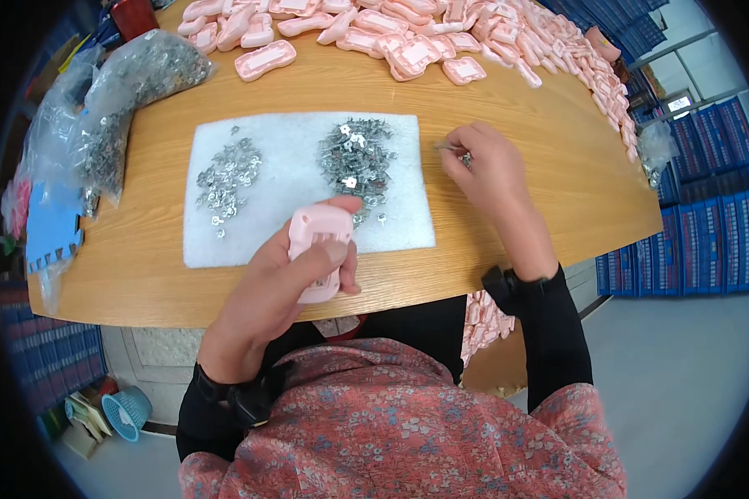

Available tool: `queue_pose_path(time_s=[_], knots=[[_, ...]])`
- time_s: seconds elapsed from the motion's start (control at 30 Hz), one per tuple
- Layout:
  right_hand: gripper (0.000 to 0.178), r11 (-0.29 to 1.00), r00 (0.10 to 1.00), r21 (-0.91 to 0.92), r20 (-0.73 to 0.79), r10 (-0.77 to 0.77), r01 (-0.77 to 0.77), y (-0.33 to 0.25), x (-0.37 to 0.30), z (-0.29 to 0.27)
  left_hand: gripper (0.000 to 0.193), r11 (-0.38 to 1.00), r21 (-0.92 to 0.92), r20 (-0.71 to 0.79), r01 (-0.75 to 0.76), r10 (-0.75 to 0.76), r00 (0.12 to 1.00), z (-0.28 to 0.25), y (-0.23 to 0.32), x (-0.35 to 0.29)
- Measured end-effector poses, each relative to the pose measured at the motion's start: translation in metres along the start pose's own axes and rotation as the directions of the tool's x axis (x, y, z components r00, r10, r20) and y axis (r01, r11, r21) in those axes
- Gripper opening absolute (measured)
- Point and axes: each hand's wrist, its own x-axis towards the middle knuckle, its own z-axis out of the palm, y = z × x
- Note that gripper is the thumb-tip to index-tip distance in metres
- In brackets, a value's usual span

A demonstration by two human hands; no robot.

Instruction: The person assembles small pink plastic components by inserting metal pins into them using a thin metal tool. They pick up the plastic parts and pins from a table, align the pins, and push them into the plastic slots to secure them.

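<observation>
My left hand (266, 279) is wrapped round a pale pink plastic casing (320, 226), its thumb pressed into the recessed face. This casing is held above the near edge of a white foam mat (295, 241). To the right of the mat, just over the table, my right hand (491, 170) is closed with small metal pieces (466, 158) showing between its fingers; their exact shape is hard to make out. Two heaps of small silvery metal clips lie on the mat: a looser left heap (229, 179) and a denser, darker right heap (356, 162).
Many pink casings (416, 54) are piled along the table's far side and round to the right. Clear plastic bags of metal parts (146, 71) stand at the left beside a blue foam tile (52, 224). Blue stacked trays (699, 245) line the right side.
</observation>
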Motion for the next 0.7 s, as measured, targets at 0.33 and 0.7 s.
queue_pose_path(time_s=[0.33, 0.7], knots=[[0.018, 0.905, 0.893, 0.147, -0.285, -0.347, 0.399, -0.085, -0.04, -0.005, 0.055, 0.98, -0.127, -0.136, -0.152, 0.135, 0.981, 0.021, -0.007, 0.032], [0.012, 0.864, 0.989, 0.483, -0.084, -0.121, 0.146, -0.084, -0.043, -0.007, 0.052, 0.984, 0.083, -0.175, -0.159, 0.172, 0.97, 0.018, -0.003, 0.025]])
